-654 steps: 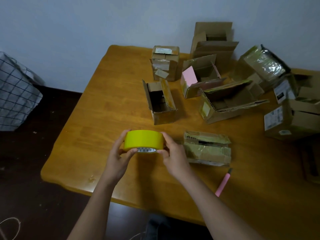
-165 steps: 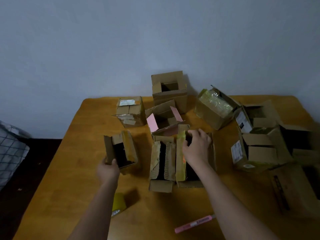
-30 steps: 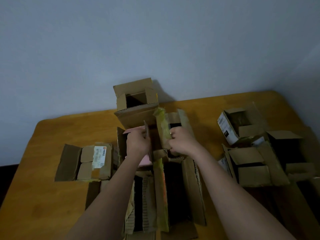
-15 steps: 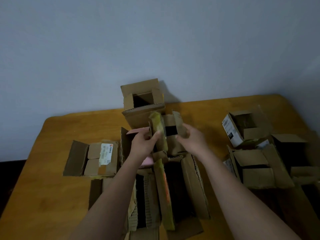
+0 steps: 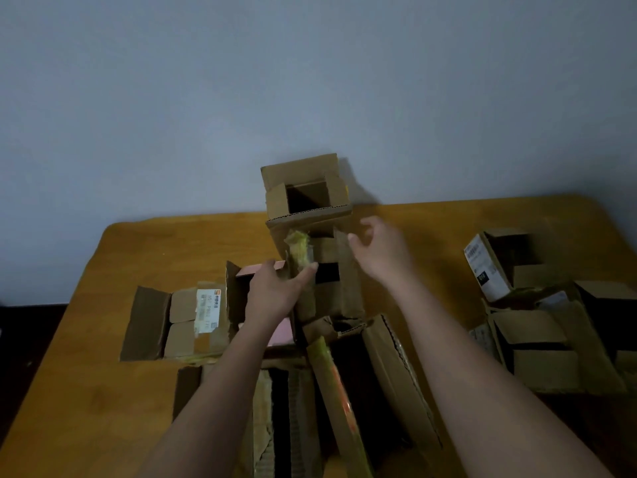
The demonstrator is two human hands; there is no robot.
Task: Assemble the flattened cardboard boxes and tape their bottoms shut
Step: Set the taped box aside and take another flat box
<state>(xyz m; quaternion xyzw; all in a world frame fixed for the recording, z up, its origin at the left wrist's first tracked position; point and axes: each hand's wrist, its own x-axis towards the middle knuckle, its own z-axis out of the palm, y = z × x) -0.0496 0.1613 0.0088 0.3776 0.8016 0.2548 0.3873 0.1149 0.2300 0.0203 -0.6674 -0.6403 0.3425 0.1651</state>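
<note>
A small open cardboard box (image 5: 327,288) with a yellow-taped left flap (image 5: 299,250) stands at the middle of the wooden table (image 5: 113,391), in front of a taller open box (image 5: 306,196). My left hand (image 5: 275,291) grips the small box's left side, its thumb lying on the taped flap. My right hand (image 5: 382,253) hovers just right of the box's right flap, fingers loosely spread and holding nothing. No tape roll is in sight.
A box with a pink flap (image 5: 281,331) sits under my left wrist. A labelled box (image 5: 193,319) lies on its side at the left. Two long open boxes (image 5: 365,374) lie under my forearms. Several open boxes (image 5: 499,263) crowd the right edge. A wall stands right behind.
My right hand has let go of the small box's right side and lifted up and to the right. My left hand keeps its grip on the taped flap side.
</note>
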